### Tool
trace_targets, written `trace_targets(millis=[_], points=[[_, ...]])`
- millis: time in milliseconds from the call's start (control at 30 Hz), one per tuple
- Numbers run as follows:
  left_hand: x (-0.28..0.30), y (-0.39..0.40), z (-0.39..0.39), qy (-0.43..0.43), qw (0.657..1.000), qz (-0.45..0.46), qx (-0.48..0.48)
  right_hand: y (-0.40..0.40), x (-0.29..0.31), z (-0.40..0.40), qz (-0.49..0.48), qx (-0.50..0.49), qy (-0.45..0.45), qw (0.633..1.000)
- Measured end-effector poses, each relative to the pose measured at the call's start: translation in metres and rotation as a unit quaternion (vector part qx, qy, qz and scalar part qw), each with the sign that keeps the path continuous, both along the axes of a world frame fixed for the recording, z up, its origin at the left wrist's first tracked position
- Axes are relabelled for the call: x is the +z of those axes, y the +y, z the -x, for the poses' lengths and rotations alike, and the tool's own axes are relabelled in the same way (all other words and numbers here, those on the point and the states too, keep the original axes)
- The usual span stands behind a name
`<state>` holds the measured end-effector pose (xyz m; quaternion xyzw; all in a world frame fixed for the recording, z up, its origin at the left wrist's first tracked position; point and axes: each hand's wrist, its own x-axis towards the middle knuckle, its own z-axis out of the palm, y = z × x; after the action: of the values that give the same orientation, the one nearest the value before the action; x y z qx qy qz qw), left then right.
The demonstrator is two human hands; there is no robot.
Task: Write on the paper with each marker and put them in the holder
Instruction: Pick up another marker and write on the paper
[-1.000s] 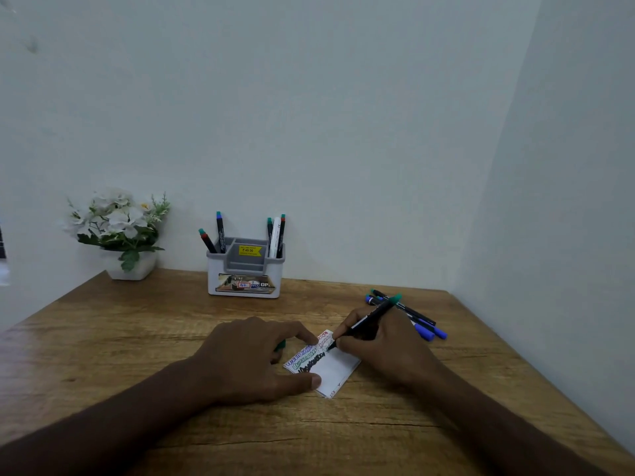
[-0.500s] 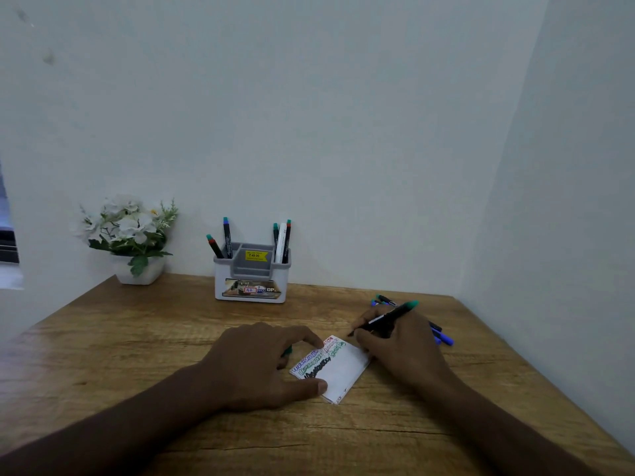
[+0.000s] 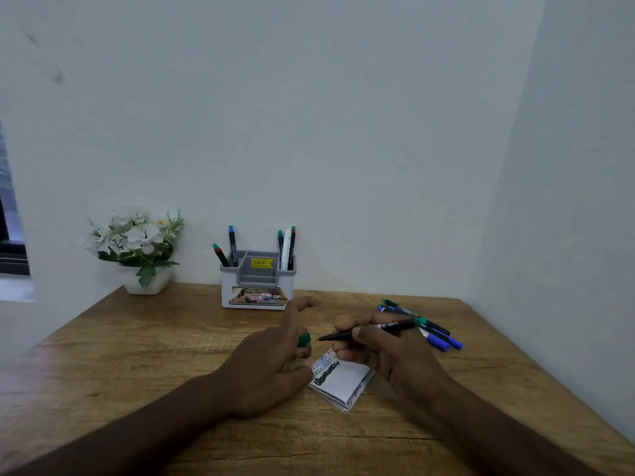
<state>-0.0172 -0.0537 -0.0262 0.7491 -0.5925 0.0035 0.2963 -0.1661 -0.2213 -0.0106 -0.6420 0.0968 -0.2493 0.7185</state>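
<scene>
With the green marker lying near-horizontal above the paper, bare tip pointing left, right hand pinches its barrel; green cap sits pinched in left hand, just left of the tip, so capping looks next; holder stands behind on the desk

A single wide-angle camera sits on the person's head and looks forward and slightly down across the wooden worktop toward the corner where the back wall meets the right-hand wall. It is near enough that both forearms enter from the bottom edge, with the left hand and right hand at the lower centre (the wide lens bends the walls and spreads the edges). The holder and flower pot stand farther off against the back wall, and no second view shares the scene.
</scene>
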Motion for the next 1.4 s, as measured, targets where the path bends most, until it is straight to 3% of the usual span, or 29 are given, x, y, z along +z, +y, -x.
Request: trace_targets(millis=[167, 567, 767, 933, 1300, 1400], points=[[0.003, 0.0, 0.003, 0.019, 1.0, -0.014, -0.005, 0.0, -0.003, 0.001, 0.089, -0.049, -0.018, 0.995], [0.005, 0.002, 0.006, -0.006, 1.0, -0.018, 0.0, 0.006, 0.0, 0.001, 0.162, -0.033, 0.024, 0.986], [0.009, 0.005, 0.017, -0.082, 0.996, 0.023, 0.023, 0.012, 0.002, 0.003, 0.287, -0.011, 0.034, 0.957], [0.003, -0.003, 0.025, -0.056, 0.997, 0.056, 0.005, 0.021, -0.001, 0.004, 0.293, 0.008, 0.005, 0.956], [0.007, -0.002, 0.033, -0.039, 0.999, 0.03, 0.016, 0.03, 0.006, 0.008, 0.351, -0.029, 0.024, 0.935], [0.012, -0.005, 0.035, -0.132, 0.986, 0.081, 0.063, 0.023, 0.011, 0.008, 0.421, -0.104, -0.013, 0.901]])
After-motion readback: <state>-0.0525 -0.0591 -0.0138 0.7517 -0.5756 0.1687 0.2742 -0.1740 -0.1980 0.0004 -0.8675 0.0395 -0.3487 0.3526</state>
